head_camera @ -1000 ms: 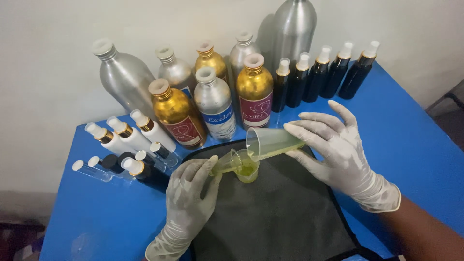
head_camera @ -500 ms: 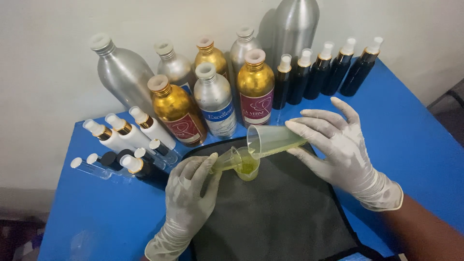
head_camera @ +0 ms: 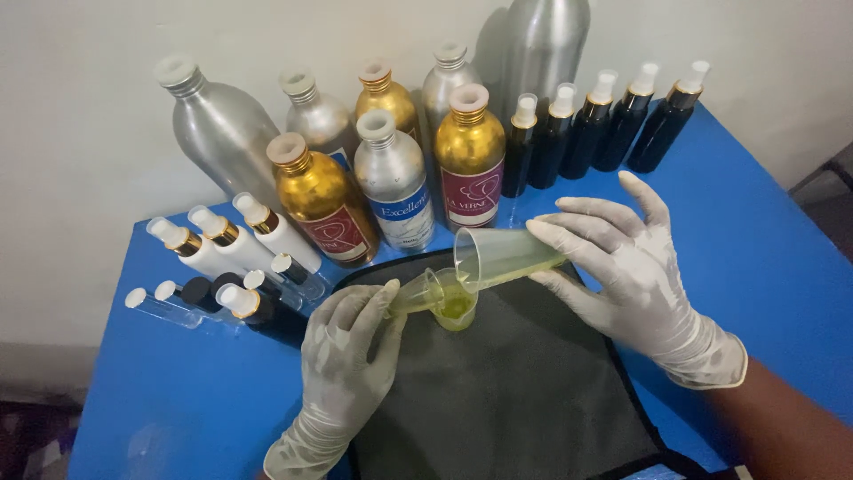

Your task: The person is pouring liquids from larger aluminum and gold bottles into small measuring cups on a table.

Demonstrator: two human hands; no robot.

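Yellow-green liquid [head_camera: 456, 307] in tilted clear beaker [head_camera: 502, 256], small cup [head_camera: 418, 293].

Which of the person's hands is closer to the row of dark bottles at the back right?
Right hand, just in front of the dark bottles. Left hand lies farther left, nearer the camera.

Clear plastic beaker [head_camera: 498, 258]: tipped nearly on its side, mouth facing left and down, thin layer of yellow-green liquid along lower wall, lip just over small cup.

Small clear cup [head_camera: 456, 308]: upright on black mat [head_camera: 533, 391], yellow-green liquid pooled in bottom, sits under both spouts.

Second small clear vessel [head_camera: 416, 295]: tilted, mouth toward cup, yellow-green tint inside, rim touching or just beside cup rim, cannot tell which.
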